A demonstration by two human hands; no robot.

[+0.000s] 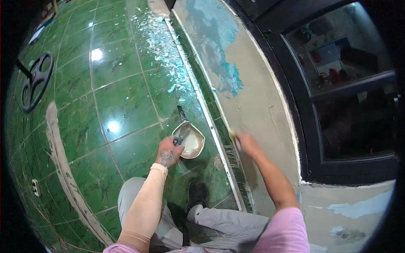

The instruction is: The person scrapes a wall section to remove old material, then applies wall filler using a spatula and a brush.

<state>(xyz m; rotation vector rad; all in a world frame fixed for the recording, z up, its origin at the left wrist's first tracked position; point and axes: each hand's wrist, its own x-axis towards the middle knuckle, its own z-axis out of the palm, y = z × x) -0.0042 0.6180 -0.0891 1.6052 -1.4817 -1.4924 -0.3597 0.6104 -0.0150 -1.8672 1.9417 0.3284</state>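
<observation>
My left hand (169, 148), tattooed on its back, is closed at the near left rim of a saucepan (200, 148). In its fingers is a putty knife with a dark bluish handle (180, 140), its blade reaching into the pan. Whitish paste (193, 141) lies in the pan, whose black handle points away from me. My right hand (245, 144) is closed against the lower part of the plastered wall (270, 114). It grips a flat, blade-like tool (237, 142), smeared by motion and mostly hidden by the fingers.
White-blue paint flakes (173, 63) litter the green tiled floor (122, 97) along a white strip (206, 111) beside the wall. A dark-framed window (314, 126) is at right. A black wheel (37, 82) and a white socket (36, 187) are at left. My dark shoe (197, 192) stands below the pan.
</observation>
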